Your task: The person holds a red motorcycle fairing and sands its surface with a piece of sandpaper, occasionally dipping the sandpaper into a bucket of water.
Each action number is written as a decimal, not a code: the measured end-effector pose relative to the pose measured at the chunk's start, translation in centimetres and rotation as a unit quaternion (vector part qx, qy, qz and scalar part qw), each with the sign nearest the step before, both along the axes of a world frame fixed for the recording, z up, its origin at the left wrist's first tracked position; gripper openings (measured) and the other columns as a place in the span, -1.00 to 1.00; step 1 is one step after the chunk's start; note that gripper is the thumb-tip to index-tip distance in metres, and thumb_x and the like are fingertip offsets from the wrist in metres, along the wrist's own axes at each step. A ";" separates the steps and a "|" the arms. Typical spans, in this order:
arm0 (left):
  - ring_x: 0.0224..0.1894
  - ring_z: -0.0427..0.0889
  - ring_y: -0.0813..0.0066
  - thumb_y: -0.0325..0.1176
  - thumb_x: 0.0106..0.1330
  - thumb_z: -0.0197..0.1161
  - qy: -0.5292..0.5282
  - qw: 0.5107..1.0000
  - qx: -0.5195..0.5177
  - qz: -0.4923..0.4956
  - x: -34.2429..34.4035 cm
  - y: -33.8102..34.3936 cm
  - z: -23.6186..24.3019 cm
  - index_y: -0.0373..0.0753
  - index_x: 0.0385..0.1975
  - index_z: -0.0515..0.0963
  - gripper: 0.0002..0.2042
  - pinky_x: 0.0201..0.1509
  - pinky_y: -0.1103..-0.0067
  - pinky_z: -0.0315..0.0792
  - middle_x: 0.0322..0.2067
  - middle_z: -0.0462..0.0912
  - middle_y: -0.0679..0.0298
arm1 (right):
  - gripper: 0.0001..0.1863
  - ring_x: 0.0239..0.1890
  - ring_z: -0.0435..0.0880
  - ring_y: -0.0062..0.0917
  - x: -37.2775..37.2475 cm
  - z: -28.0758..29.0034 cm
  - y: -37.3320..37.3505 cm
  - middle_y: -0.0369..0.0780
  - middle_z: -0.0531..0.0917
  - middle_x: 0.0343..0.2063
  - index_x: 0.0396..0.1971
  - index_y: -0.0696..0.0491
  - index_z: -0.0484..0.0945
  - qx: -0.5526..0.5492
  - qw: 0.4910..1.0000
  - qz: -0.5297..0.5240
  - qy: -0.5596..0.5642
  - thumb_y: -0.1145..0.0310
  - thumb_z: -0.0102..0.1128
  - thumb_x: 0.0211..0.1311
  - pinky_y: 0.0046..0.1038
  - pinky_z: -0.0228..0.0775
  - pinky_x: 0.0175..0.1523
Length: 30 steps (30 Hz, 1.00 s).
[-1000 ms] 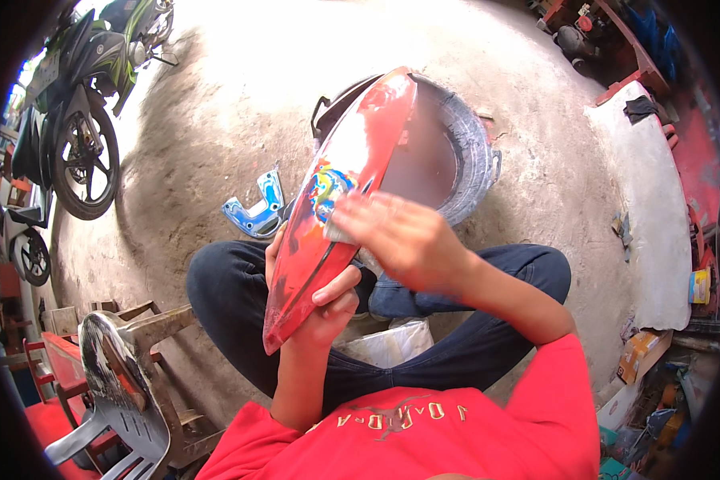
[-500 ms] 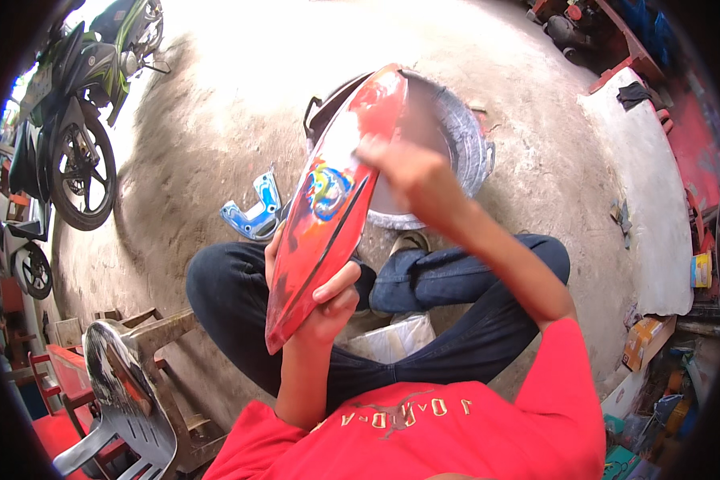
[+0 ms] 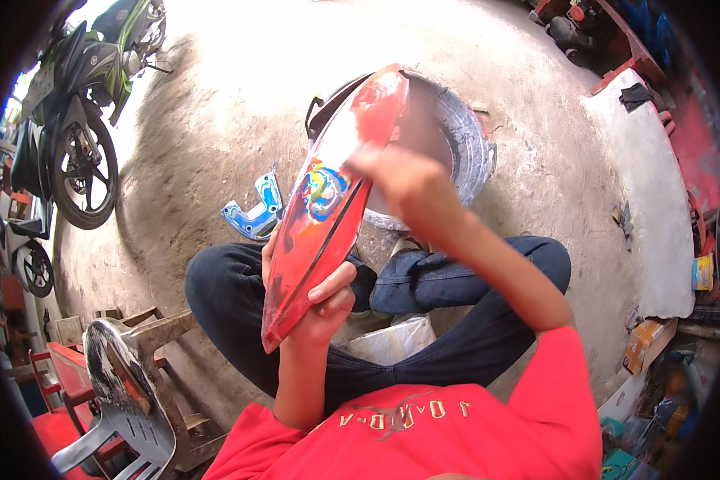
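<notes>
A long red motorcycle body panel (image 3: 310, 256) lies aslant before me, its far end over a round grey tub (image 3: 474, 152). Wrapped around its near part from below is my left hand (image 3: 326, 308), thumb on the edge. My right hand (image 3: 408, 182), blurred by motion, presses its closed fingertips on the panel's face. Whatever lies under those fingers is too small and smeared to make out. Beside them the paint is worn into a ringed patch (image 3: 326, 192) of blue, white and yellow. Brownish contents show inside the tub.
A smaller blue-and-white part (image 3: 256, 210) lies on the concrete floor left of the tub. Between my crossed legs sits a white wrapped block (image 3: 396, 340). Motorcycles (image 3: 84, 160) stand at far left, a worn plastic chair (image 3: 132, 392) at near left. A pale slab (image 3: 648, 208) runs along the right.
My right hand has slid slightly left and toward me across the panel. The panel's near end has shifted a little left in my left hand.
</notes>
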State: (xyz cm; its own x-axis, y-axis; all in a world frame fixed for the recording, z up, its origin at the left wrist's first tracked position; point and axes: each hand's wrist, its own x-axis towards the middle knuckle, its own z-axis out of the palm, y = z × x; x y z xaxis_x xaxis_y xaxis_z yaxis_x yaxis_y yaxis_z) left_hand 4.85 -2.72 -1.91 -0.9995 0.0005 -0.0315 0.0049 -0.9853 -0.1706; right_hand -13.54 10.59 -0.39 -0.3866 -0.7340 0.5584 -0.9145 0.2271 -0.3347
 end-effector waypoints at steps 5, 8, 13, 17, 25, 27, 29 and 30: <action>-0.54 0.42 0.48 0.19 0.58 -0.13 0.004 1.000 -0.011 0.010 0.1 0.0 -0.4 -0.17 0.24 0.48 -0.43 -0.59 0.58 0.20 0.07 0.67 0.24 | -0.67 0.06 0.80 -0.29 2.2 0.4 -0.1 -0.13 0.78 0.02 0.06 0.09 0.69 -0.055 0.990 0.114 0.064 0.48 0.13 0.34 -0.22 0.64 0.21; -0.54 0.43 0.48 0.19 0.58 -0.12 0.013 1.000 0.005 -0.006 -0.2 0.0 -0.5 -0.17 0.24 0.47 -0.43 -0.59 0.58 0.21 0.07 0.67 0.24 | -0.68 0.06 0.80 -0.31 1.2 0.1 -0.2 -0.13 0.78 0.02 0.05 0.10 0.69 -0.039 0.990 0.125 0.051 0.48 0.18 0.32 -0.24 0.64 0.20; -0.54 0.43 0.47 0.18 0.58 -0.12 0.026 1.000 -0.005 -0.005 -0.4 0.0 -0.2 -0.17 0.23 0.47 -0.44 -0.59 0.59 0.20 0.10 0.66 0.22 | -0.68 0.00 0.80 -0.26 0.5 0.0 0.0 -0.10 0.78 -0.04 0.04 0.13 0.68 -0.029 0.997 0.070 0.034 0.45 0.22 0.30 -0.27 0.66 0.10; -0.55 0.42 0.47 0.18 0.58 -0.12 -0.011 1.000 0.002 -0.005 -0.2 0.1 0.3 -0.16 0.23 0.47 -0.44 -0.59 0.59 0.18 0.06 0.67 0.24 | -0.65 0.04 0.80 -0.20 1.0 0.4 0.3 -0.05 0.77 -0.03 0.09 0.14 0.68 -0.031 0.995 0.087 0.030 0.49 0.18 0.32 -0.28 0.66 0.15; -0.57 0.40 0.48 0.21 0.57 -0.12 0.007 1.000 0.017 0.008 -0.1 0.3 0.0 -0.19 0.22 0.47 -0.41 -0.61 0.58 0.18 0.01 0.68 0.24 | -0.65 0.11 0.79 -0.32 2.9 0.6 0.4 -0.16 0.78 0.06 0.08 0.07 0.69 -0.042 0.987 0.147 0.051 0.51 0.17 0.31 -0.20 0.65 0.22; -0.57 0.41 0.48 0.21 0.57 -0.12 -0.024 1.000 -0.001 0.000 0.1 0.3 0.1 -0.19 0.23 0.46 -0.41 -0.62 0.58 0.17 0.00 0.68 0.23 | -0.64 0.02 0.81 -0.24 0.8 -0.3 0.2 -0.14 0.80 -0.04 0.06 0.08 0.70 -0.026 0.997 0.071 0.006 0.54 0.15 0.28 -0.21 0.67 0.14; -0.57 0.41 0.48 0.20 0.57 -0.13 -0.032 0.999 -0.008 -0.004 0.0 0.3 0.0 -0.19 0.23 0.46 -0.41 -0.62 0.58 0.18 0.01 0.67 0.20 | -0.65 0.00 0.80 -0.20 -0.4 -0.5 0.2 -0.09 0.79 -0.07 0.04 0.13 0.70 -0.011 0.999 0.026 -0.017 0.55 0.17 0.26 -0.22 0.67 0.11; -0.57 0.41 0.48 0.20 0.57 -0.13 -0.014 1.000 0.012 0.001 0.0 0.3 0.0 -0.19 0.23 0.46 -0.41 -0.62 0.58 0.18 0.01 0.67 0.20 | -0.65 0.01 0.80 -0.19 -0.5 -0.6 0.2 -0.08 0.79 -0.07 0.04 0.15 0.69 -0.018 1.000 0.018 -0.005 0.54 0.18 0.26 -0.23 0.67 0.11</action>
State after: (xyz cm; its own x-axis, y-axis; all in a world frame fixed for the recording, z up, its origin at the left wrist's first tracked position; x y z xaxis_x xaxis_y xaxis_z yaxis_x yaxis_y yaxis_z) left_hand 4.85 -2.45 -1.92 -0.9983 -0.0001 -0.0588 0.0116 -0.9808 -0.1945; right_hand -14.01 10.78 -1.02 -0.3652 -0.7272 0.5812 -0.9188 0.1810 -0.3509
